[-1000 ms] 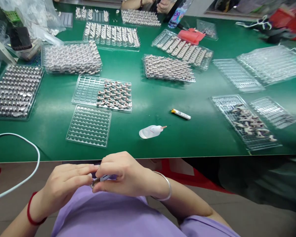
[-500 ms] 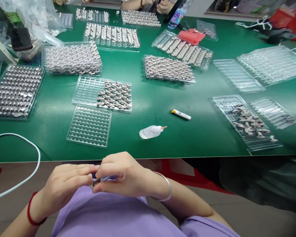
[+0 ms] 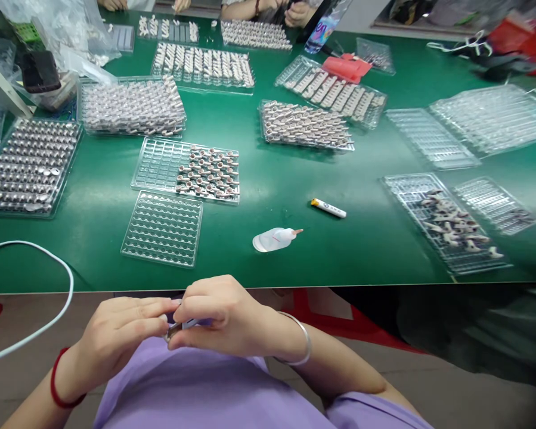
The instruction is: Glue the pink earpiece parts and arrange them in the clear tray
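Note:
In front of my purple top, just below the table edge, my left hand (image 3: 115,330) and my right hand (image 3: 225,316) meet fingertip to fingertip. Pinched between my right thumb and fingers is a small grey metallic piece (image 3: 176,329), mostly covered by the fingers. My left fingers are closed at its other end; what they grip is hidden. Nearest on the table are a clear tray with small round hollows (image 3: 163,229) and a white squeeze bottle with an orange tip (image 3: 273,239), lying on its side.
A partly filled tray of small ring-ended parts (image 3: 207,171) lies further back. A white tube with a yellow end (image 3: 329,208) is right of the bottle. Stacked part trays (image 3: 131,104) stand left. A white cable (image 3: 66,280) loops at the left edge. Another person's hands (image 3: 297,13) show at the far side.
My hands hold almost the same pose. Across the table, a co-worker's hand at the top left has shifted slightly.

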Available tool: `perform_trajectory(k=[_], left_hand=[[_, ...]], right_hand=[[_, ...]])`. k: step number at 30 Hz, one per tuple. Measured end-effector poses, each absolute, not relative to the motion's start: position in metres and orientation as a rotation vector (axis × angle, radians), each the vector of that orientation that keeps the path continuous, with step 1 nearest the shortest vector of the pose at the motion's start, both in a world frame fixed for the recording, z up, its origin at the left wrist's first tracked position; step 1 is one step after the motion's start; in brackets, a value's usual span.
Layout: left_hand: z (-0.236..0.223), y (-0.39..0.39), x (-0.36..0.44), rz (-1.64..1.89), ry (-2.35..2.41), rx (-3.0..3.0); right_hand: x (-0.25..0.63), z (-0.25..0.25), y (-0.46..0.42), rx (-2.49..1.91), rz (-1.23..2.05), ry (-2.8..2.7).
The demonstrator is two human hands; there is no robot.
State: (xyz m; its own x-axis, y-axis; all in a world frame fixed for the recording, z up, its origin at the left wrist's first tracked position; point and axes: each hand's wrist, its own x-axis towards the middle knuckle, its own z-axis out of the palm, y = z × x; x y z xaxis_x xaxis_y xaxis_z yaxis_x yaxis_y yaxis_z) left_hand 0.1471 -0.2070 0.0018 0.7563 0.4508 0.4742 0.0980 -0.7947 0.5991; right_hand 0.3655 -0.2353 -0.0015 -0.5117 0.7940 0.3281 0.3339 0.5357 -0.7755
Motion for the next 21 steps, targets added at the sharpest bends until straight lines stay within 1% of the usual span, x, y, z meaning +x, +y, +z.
perform_trajectory(k=[11,21], left_hand=[[0.0030,-0.2073,0.1493,0.872,0.419,2.362],[0.0045,-0.2069,0.1476,0.846,0.411,2.379]], right_hand=[[0.3665,-0.0017,-0.2359,-0.894,0.910,-2.086],[0.3662,0.0013,-0.2347,-0.827,0.891,-1.993]])
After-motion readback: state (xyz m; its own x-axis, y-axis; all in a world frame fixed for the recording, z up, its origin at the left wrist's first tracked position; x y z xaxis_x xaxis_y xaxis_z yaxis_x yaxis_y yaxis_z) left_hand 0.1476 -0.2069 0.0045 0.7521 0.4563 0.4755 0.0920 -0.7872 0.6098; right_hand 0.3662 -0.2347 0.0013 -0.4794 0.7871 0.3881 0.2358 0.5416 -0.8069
